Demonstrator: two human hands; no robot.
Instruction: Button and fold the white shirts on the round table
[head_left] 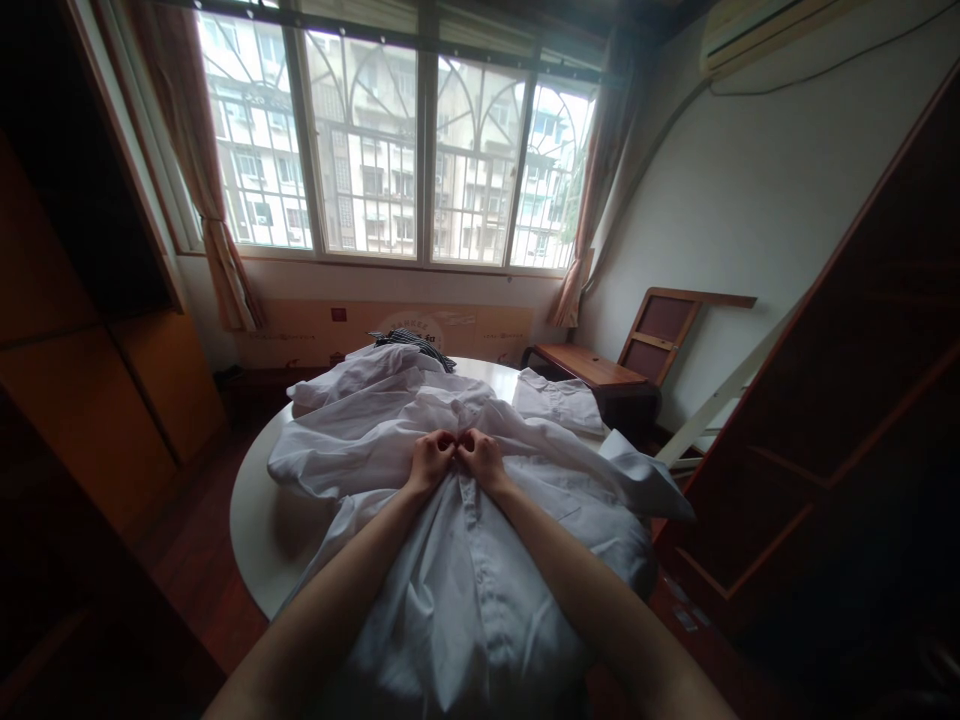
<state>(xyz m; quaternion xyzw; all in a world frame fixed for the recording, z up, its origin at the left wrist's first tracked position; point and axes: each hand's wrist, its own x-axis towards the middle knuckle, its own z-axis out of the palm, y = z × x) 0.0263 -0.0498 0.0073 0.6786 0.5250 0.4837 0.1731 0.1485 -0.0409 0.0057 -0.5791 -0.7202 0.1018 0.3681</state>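
A white button-up shirt [487, 590] lies spread over the round white table [251, 520], its front hanging toward me over the near edge. My left hand [433, 460] and my right hand [480, 458] meet at the top of its button strip, near the collar. Both are closed, with thumbs and fingers pinching the shirt cloth between them. The fingertips almost touch each other. Whether a button sits between them is too small to tell. One sleeve [645, 475] stretches out to the right, and more rumpled white cloth [352, 375] lies at the far left.
A folded white shirt [559, 400] rests at the table's back right. Dark striped cloth [412, 346] lies at the back. Beyond stand a wooden bench [596, 366] and a large cardboard sheet [300, 335] under the window. Dark wooden furniture [817, 450] leans in from the right.
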